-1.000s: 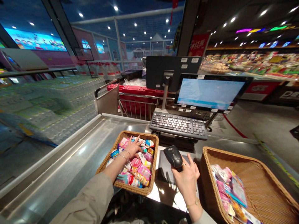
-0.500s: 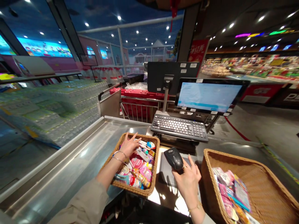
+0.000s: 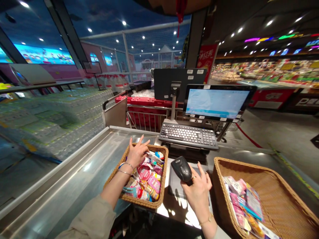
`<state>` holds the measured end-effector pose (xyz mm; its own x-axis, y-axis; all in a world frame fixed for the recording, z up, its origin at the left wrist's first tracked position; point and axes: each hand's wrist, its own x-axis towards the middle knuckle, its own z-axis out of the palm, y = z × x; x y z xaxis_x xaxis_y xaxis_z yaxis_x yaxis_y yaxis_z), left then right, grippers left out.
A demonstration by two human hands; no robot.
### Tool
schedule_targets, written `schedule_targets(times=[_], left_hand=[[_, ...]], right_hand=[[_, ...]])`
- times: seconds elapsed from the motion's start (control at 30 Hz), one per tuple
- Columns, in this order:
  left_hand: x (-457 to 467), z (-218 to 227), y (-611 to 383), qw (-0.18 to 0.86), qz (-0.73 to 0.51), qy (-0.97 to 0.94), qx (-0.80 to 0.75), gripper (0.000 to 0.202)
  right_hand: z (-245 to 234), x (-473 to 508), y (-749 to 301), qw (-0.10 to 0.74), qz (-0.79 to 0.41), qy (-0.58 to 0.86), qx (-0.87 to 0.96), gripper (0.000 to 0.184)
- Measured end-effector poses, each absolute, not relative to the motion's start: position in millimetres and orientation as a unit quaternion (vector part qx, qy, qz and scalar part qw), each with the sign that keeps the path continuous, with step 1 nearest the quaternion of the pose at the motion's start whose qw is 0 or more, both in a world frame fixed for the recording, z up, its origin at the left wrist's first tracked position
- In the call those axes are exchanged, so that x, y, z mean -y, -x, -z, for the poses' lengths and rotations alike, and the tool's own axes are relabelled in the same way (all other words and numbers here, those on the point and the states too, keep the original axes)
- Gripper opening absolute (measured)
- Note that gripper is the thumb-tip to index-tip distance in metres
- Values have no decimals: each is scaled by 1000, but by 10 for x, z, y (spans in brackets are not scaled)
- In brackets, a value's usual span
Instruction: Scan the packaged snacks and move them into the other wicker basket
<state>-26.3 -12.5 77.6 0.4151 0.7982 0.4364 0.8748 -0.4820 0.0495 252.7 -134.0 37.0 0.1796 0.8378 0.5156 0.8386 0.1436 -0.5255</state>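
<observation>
My left hand (image 3: 136, 153) is over the far end of the left wicker basket (image 3: 117, 169), which is full of small colourful snack packets (image 3: 148, 177). Two of its fingers point up past the rim; the others curl down among the packets, and what they pinch is hidden. My right hand (image 3: 198, 192) grips a black handheld barcode scanner (image 3: 181, 167) above the dark scan plate (image 3: 175, 186) between the two baskets. The right wicker basket (image 3: 271, 176) holds several flat packets (image 3: 243, 202) along its left side.
A keyboard (image 3: 188, 135) and a lit till screen (image 3: 216, 103) stand behind the baskets, with a second monitor's back (image 3: 179, 79) beyond. A steel counter channel (image 3: 74, 179) runs to the left. Red shopping baskets (image 3: 147, 101) and a metal rail lie farther back.
My left hand has lifted from deep in the left basket towards its far rim, fingers now raised. The right hand with the scanner has kept its place.
</observation>
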Motion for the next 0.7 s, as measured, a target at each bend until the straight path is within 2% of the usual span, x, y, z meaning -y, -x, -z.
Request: schedule_targets(times=[0.33, 0.5, 0.7], left_hand=[[170, -840, 63, 82, 277, 776, 560, 6], [240, -506, -146, 8, 263, 769, 583, 5], [300, -198, -229, 5, 258, 783, 566, 5]], right_hand=[[-351, 1371, -2609, 406, 23, 655, 637, 21], [-381, 1390, -2619, 399, 10, 659, 638, 20], [-376, 1406, -2589, 370, -18, 660, 653, 19]])
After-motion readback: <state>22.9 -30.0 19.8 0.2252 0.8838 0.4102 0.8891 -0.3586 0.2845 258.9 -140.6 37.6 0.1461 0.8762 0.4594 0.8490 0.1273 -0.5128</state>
